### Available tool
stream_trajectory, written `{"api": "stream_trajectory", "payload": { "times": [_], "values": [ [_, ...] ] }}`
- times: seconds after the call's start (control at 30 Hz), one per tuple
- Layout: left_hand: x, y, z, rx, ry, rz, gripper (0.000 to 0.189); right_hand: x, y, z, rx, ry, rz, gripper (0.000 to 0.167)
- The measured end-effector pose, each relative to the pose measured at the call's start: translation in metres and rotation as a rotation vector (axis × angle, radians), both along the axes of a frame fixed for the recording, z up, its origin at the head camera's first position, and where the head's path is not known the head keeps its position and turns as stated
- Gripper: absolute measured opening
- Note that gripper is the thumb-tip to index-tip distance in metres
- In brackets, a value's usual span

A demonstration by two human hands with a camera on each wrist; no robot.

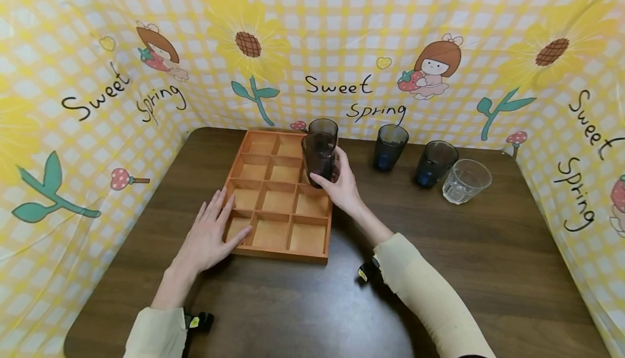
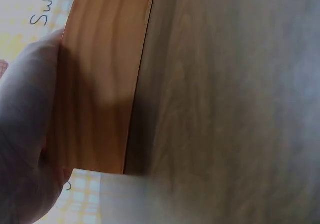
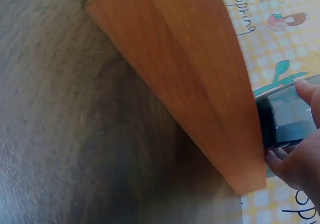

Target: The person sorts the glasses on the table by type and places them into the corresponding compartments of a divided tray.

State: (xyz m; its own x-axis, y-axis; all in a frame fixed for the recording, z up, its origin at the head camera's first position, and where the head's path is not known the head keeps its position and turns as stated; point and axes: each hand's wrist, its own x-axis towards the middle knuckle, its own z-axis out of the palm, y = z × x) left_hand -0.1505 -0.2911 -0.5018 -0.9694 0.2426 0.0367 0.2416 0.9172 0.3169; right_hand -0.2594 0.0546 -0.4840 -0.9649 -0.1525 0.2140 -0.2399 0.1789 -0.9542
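Observation:
A wooden divided box with several square compartments lies on the table. My left hand rests along its left edge, fingers extended and thumb over the front-left compartment. In the left wrist view, that hand overlaps the upper edge of the box's side wall. With fingers and thumb around it, my right hand grips a dark tinted glass upright over the box's right column. Behind it, a second dark glass is partly hidden. The right wrist view has the held glass's base beside the box's top edge.
Right of the box stand two more dark glasses, one near the back and one farther right. A clear glass stands close beside the latter. Yellow checked cloth hangs around the dark wooden table.

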Motion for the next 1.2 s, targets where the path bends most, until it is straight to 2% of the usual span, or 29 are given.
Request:
{"api": "stream_trajectory", "payload": {
  "times": [0.17, 0.33, 0.57, 0.9, 1.07, 1.1, 1.2],
  "values": [
    [0.0, -0.007, 0.0, -0.014, 0.001, -0.007, 0.095, -0.002, -0.005, -0.003, 0.064, 0.041, -0.032, 0.09],
    [0.001, -0.014, -0.003, -0.003, 0.03, -0.029, 0.092, -0.008, -0.01, -0.004, 0.063, 0.081, -0.069, 0.086],
    [0.005, -0.019, -0.004, 0.011, 0.017, -0.025, 0.095, -0.013, -0.015, -0.006, 0.061, 0.07, -0.104, 0.086],
    [0.007, -0.015, -0.008, 0.027, 0.025, -0.026, 0.093, -0.013, -0.016, -0.021, 0.208, 0.072, -0.092, 0.089],
    [0.006, -0.015, -0.007, 0.021, 0.032, -0.019, 0.093, -0.014, -0.015, -0.025, 0.234, 0.131, -0.112, 0.085],
    [0.006, -0.015, -0.007, 0.019, 0.033, -0.018, 0.093, -0.019, -0.013, -0.032, 0.223, 0.16, -0.116, 0.085],
    [0.006, -0.015, -0.006, 0.019, 0.029, -0.019, 0.094, -0.019, -0.014, -0.034, 0.233, 0.168, -0.128, 0.085]
  ]
}}
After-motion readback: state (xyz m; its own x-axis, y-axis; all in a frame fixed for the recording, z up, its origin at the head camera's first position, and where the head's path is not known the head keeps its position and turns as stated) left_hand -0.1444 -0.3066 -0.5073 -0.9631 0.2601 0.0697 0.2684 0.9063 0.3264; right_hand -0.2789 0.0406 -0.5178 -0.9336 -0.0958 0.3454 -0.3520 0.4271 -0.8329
